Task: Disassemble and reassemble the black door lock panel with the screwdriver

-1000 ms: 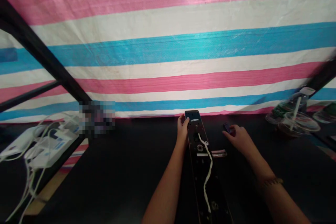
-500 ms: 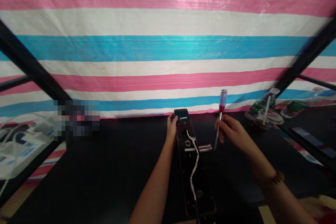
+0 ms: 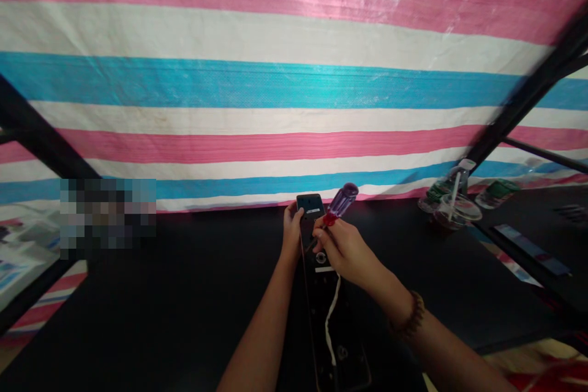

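Observation:
A long dark panel, with a white cable running down its lower half, lies lengthwise on the black table. My left hand is closed around the panel's far left edge, thumb on top. In my right hand is a screwdriver with a clear purple and red handle, gripped by its shaft. The handle leans up and to the right, while the shaft points down-left over the upper part of the panel. Whether the tip touches the panel, I cannot tell.
To the right stand a plastic bottle, a cup with a straw and a green-labelled container. A phone-like slab lies farther right. White boxes are at the left. A striped sheet hangs behind the black table.
My right hand has brought the screwdriver leftward from beside the panel to above its upper part. The left hand keeps its hold. The whole view has shifted slightly.

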`<action>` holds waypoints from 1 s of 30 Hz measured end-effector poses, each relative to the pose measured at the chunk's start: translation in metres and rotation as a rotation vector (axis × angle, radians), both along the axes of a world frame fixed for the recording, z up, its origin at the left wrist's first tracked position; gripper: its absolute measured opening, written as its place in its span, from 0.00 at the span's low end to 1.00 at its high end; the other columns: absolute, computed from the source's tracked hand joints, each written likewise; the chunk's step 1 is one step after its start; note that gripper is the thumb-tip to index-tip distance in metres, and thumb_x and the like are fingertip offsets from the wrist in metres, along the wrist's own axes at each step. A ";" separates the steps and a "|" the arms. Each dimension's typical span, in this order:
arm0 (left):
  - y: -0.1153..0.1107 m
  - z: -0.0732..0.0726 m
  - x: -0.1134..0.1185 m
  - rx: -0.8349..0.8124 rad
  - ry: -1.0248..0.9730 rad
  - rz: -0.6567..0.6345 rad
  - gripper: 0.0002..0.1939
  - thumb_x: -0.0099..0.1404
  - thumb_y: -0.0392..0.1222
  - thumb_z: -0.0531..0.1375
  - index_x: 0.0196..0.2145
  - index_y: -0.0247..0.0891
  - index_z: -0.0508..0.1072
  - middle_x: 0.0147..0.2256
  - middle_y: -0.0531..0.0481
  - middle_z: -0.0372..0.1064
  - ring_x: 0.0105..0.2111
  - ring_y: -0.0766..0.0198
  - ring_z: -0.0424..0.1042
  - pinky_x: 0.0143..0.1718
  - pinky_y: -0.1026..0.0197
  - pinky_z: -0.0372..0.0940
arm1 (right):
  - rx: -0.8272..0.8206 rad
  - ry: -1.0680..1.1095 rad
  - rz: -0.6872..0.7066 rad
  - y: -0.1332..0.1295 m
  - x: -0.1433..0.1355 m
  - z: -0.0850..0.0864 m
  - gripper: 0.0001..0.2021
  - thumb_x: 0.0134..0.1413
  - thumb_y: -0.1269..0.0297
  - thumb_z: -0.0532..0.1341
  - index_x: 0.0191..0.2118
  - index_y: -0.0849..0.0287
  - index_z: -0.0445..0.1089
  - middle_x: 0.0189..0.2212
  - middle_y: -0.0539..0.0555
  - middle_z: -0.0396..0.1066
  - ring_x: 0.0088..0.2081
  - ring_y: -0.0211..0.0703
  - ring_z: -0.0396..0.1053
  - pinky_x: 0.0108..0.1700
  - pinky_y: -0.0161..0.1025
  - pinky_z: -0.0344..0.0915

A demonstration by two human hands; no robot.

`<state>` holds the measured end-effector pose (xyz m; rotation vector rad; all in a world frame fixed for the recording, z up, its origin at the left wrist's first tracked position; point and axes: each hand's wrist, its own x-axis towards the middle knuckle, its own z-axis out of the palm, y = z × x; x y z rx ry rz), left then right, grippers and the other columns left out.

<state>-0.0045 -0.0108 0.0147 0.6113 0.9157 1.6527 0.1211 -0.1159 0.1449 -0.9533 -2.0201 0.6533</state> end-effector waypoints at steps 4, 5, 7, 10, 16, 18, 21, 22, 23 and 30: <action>0.001 0.001 0.001 0.009 -0.004 0.017 0.20 0.54 0.44 0.67 0.44 0.38 0.70 0.43 0.45 0.73 0.44 0.58 0.73 0.47 0.57 0.65 | 0.006 -0.058 0.013 0.001 -0.003 0.003 0.05 0.66 0.70 0.52 0.39 0.58 0.64 0.31 0.52 0.70 0.28 0.38 0.72 0.34 0.34 0.68; 0.001 0.001 0.001 0.013 -0.004 0.021 0.20 0.54 0.44 0.67 0.44 0.38 0.70 0.43 0.45 0.73 0.44 0.58 0.73 0.47 0.57 0.65 | 0.010 -0.067 0.018 0.001 -0.003 0.005 0.05 0.65 0.70 0.52 0.39 0.58 0.64 0.32 0.52 0.70 0.29 0.38 0.72 0.34 0.34 0.68; 0.000 0.002 0.002 0.020 -0.005 0.024 0.20 0.54 0.44 0.67 0.44 0.38 0.70 0.44 0.46 0.73 0.44 0.58 0.73 0.48 0.57 0.65 | 0.019 -0.074 0.030 0.001 -0.002 0.006 0.05 0.65 0.70 0.52 0.39 0.58 0.64 0.32 0.52 0.70 0.28 0.37 0.72 0.33 0.34 0.67; -0.002 0.002 0.002 0.036 -0.010 0.010 0.23 0.53 0.46 0.67 0.46 0.37 0.70 0.43 0.45 0.73 0.42 0.59 0.74 0.46 0.57 0.66 | 0.007 -0.063 0.053 0.002 -0.002 0.007 0.06 0.65 0.70 0.52 0.38 0.57 0.65 0.31 0.52 0.70 0.28 0.37 0.72 0.34 0.33 0.68; -0.005 0.003 0.002 0.068 -0.004 0.004 0.27 0.52 0.48 0.68 0.49 0.38 0.69 0.40 0.47 0.74 0.35 0.61 0.75 0.38 0.60 0.67 | -0.024 -0.093 0.080 -0.005 -0.003 0.015 0.07 0.64 0.71 0.53 0.36 0.57 0.66 0.31 0.52 0.71 0.30 0.39 0.72 0.35 0.34 0.68; -0.008 0.007 0.001 0.063 -0.004 -0.006 0.29 0.52 0.48 0.68 0.50 0.37 0.69 0.37 0.48 0.75 0.32 0.61 0.75 0.35 0.61 0.67 | -0.007 -0.124 0.087 -0.011 -0.005 0.020 0.08 0.64 0.72 0.53 0.35 0.57 0.66 0.30 0.52 0.70 0.30 0.39 0.70 0.35 0.34 0.67; -0.015 0.015 0.000 0.065 -0.008 -0.009 0.30 0.52 0.46 0.68 0.52 0.37 0.68 0.35 0.48 0.75 0.30 0.61 0.75 0.32 0.61 0.67 | 0.032 -0.155 0.107 -0.019 -0.007 0.025 0.09 0.63 0.74 0.52 0.35 0.56 0.66 0.29 0.51 0.68 0.30 0.39 0.69 0.36 0.35 0.66; -0.017 0.019 0.000 0.069 -0.004 -0.012 0.31 0.52 0.45 0.68 0.53 0.37 0.68 0.34 0.48 0.75 0.30 0.60 0.75 0.32 0.62 0.67 | 0.044 -0.160 0.113 -0.021 -0.007 0.026 0.09 0.62 0.75 0.52 0.35 0.56 0.66 0.29 0.51 0.68 0.30 0.40 0.68 0.36 0.35 0.66; -0.019 0.022 0.000 0.073 0.004 -0.018 0.31 0.53 0.45 0.68 0.53 0.37 0.68 0.34 0.48 0.76 0.29 0.61 0.75 0.31 0.62 0.67 | 0.050 -0.163 0.119 -0.022 -0.007 0.027 0.09 0.62 0.75 0.52 0.35 0.56 0.66 0.28 0.51 0.67 0.31 0.40 0.68 0.37 0.35 0.66; -0.028 0.032 0.001 0.078 0.027 -0.016 0.34 0.51 0.47 0.69 0.54 0.37 0.69 0.27 0.53 0.74 0.22 0.66 0.71 0.24 0.66 0.63 | 0.009 -0.204 0.137 -0.031 -0.003 0.026 0.09 0.64 0.74 0.52 0.37 0.58 0.67 0.33 0.54 0.71 0.33 0.41 0.70 0.38 0.36 0.66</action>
